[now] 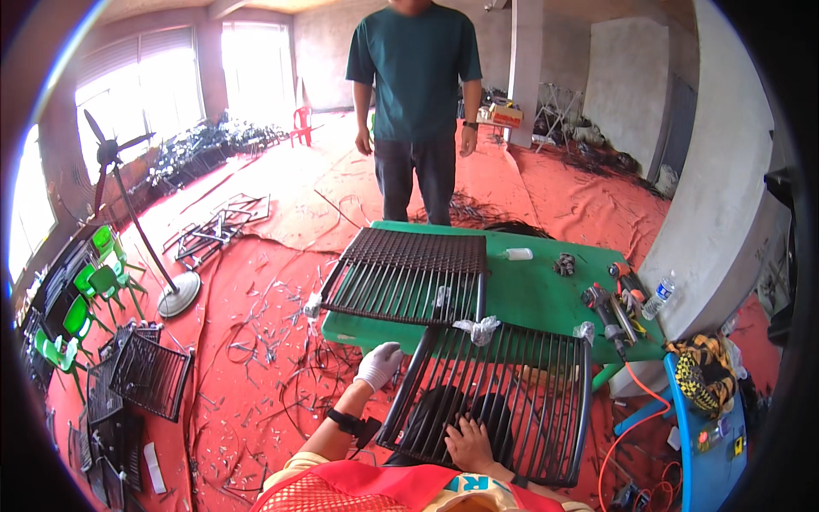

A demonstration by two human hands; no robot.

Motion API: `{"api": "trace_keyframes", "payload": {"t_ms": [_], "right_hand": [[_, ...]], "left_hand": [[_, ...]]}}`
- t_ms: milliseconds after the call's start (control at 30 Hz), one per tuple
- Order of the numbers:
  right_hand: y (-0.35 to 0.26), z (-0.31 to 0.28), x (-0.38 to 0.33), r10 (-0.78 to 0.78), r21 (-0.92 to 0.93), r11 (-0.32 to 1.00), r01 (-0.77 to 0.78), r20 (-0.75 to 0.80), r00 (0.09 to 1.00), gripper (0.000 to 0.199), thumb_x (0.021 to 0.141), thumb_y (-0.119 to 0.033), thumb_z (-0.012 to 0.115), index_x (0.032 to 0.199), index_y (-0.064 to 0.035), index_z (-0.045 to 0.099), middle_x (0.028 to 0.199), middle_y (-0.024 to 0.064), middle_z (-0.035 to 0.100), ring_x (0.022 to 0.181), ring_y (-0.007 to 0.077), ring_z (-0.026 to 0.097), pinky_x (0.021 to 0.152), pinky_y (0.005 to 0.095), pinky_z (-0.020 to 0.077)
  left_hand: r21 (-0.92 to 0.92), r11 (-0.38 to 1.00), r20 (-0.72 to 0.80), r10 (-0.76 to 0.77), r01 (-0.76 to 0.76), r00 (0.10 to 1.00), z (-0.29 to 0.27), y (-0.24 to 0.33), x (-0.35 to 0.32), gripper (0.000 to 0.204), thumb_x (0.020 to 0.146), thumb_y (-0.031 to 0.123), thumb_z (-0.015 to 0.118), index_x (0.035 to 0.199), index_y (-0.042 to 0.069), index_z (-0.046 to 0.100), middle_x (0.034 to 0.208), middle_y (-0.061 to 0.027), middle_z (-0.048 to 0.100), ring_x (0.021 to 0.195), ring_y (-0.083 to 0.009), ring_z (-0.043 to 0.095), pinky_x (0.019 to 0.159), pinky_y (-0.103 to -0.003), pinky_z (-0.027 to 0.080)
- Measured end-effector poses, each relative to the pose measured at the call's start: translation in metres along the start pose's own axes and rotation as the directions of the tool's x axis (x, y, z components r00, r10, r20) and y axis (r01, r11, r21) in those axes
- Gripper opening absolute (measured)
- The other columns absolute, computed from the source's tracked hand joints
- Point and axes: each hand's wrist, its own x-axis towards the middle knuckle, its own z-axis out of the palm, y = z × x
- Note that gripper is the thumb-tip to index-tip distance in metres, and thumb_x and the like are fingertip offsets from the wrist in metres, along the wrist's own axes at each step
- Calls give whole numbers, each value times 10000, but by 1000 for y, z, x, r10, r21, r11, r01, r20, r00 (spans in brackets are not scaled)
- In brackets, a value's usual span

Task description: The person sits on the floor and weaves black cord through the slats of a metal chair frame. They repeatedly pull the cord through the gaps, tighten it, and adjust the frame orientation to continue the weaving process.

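A dark metal frame with parallel bars (503,401) leans from the green table's near edge down toward my lap. My left hand (378,365), in a white glove, grips the frame's left rail near its upper corner. Bare, my right hand (469,444) presses flat on the bars near the frame's lower end, fingers spread. A second frame (409,275), partly woven with brown strands at its far end, lies flat on the green table (537,294). White wrapping (478,328) covers some frame corners.
A person in a green shirt (415,94) stands beyond the table. Power tools (610,311) and a water bottle (661,294) sit at the table's right end. A standing fan (141,222), green chairs (90,294), stacked frames (145,375) and wire scraps lie on the red floor at left. A blue chair (708,427) stands right.
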Motion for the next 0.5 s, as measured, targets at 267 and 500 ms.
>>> {"api": "trace_keyframes", "payload": {"t_ms": [267,500], "right_hand": [[-3,5,6,13,-24,1000,-14,-21,1000,306,841,-282,589,1091,-109,619,1158,202,548,1108,376,511,912,536,394],[-4,4,4,53,50,998,-50,-66,996,285,836,-277,591,1067,-128,666,1145,184,572,1078,350,523,950,503,382]], "left_hand": [[421,877,-43,272,-230,961,29,57,-21,490,813,297,621,1235,68,522,1284,-156,501,1202,-383,439,993,-481,376],[634,719,80,305,-285,949,73,46,-69,488,805,354,601,1175,37,576,1204,-140,560,1298,-480,316,1052,-581,247]]}}
